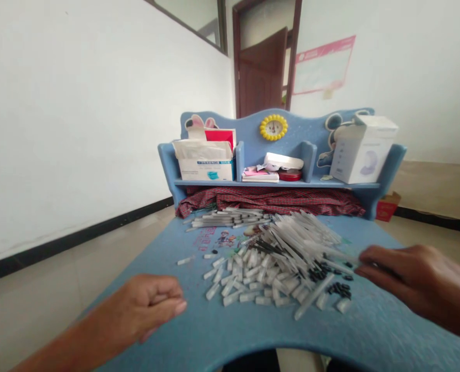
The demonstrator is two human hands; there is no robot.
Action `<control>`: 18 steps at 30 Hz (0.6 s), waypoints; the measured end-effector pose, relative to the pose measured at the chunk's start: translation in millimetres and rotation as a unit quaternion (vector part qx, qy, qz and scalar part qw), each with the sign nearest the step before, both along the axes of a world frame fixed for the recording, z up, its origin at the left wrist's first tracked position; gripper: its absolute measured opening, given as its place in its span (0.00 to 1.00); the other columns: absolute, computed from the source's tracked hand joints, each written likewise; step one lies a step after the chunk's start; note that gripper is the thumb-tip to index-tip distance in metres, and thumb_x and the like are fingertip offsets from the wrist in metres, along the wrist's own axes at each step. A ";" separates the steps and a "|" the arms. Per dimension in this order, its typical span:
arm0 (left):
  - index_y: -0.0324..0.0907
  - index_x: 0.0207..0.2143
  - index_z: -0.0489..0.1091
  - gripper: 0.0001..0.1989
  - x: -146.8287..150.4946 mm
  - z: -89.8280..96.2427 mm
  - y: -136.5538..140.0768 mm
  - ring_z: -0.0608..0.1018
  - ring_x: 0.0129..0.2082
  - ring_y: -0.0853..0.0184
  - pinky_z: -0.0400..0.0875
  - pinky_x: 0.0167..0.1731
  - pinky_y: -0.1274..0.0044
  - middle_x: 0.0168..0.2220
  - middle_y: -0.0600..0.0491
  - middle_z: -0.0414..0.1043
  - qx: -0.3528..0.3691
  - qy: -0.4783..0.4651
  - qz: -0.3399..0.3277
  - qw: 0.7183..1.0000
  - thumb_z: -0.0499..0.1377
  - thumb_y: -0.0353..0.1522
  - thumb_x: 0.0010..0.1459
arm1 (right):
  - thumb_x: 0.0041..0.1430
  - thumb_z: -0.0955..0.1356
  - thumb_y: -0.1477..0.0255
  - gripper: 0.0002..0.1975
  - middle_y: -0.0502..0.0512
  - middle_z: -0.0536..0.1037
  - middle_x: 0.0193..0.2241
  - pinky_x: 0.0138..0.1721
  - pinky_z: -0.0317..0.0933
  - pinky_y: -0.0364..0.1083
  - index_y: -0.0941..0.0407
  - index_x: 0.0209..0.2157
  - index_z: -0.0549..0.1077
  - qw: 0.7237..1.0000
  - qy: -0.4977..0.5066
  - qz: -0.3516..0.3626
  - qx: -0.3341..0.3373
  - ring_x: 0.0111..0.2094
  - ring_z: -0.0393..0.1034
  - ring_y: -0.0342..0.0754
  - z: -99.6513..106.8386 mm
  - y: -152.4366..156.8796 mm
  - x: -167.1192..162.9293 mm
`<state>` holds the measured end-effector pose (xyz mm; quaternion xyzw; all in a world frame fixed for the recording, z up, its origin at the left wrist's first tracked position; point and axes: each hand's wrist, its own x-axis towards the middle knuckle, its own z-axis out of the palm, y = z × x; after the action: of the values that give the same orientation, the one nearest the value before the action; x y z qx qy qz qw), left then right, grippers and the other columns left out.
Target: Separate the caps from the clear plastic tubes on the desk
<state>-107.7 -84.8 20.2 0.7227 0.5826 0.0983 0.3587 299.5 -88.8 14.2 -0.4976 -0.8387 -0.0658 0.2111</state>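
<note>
My left hand [156, 305] is closed above the left front of the blue table, thumb pressed to the curled fingers; whatever it may hold is hidden. At the right, my right hand [408, 274] pinches the end of a translucent plastic tube [344, 255] that reaches out from the pile. Long translucent tubes [303, 232] lie heaped at the middle right. In front of them spread many short frosted caps [249, 268]. Small black plugs [340, 290] are scattered near my right hand. A row of tubes with black parts [230, 218] lies farther back.
The blue table [137, 263] has a curved front edge and a raised back shelf [210, 183]. On the shelf stand a mask box [207, 169], a red tin [290, 176] and a white box [362, 150]. Folded checked cloth [272, 200] lies beneath it. A white wall is at left.
</note>
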 end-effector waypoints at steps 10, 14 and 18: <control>0.42 0.30 0.67 0.11 42.1 -41.7 20.8 0.76 0.31 0.63 0.65 0.32 0.76 0.29 0.51 0.73 0.273 0.195 -0.027 0.942 0.48 0.35 0.61 | 0.63 0.57 0.63 0.20 0.64 0.80 0.28 0.27 0.56 0.45 0.58 0.31 0.75 0.967 -0.160 -0.184 -0.071 0.31 0.75 0.53 8.1 75.4 -62.3; 0.41 0.35 0.68 0.10 36.6 -48.2 20.5 0.76 0.36 0.60 0.68 0.37 0.72 0.34 0.49 0.74 0.291 0.214 -0.024 0.932 0.50 0.36 0.61 | 0.63 0.56 0.59 0.22 0.64 0.79 0.27 0.25 0.55 0.45 0.57 0.31 0.75 0.968 -0.136 -0.200 -0.060 0.31 0.75 0.55 -2.4 84.6 -58.0; 0.40 0.36 0.68 0.10 33.6 -47.7 21.4 0.76 0.37 0.61 0.69 0.37 0.72 0.35 0.48 0.73 0.304 0.241 -0.015 0.921 0.51 0.36 0.61 | 0.62 0.57 0.59 0.21 0.61 0.79 0.24 0.23 0.50 0.44 0.55 0.29 0.74 0.975 -0.092 -0.201 -0.021 0.28 0.75 0.55 -9.5 90.7 -47.7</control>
<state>-74.2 -63.4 -27.4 0.8074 0.5828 0.0881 -0.0286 251.8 1.9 4.7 -0.6520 -0.7388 -0.1343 0.1049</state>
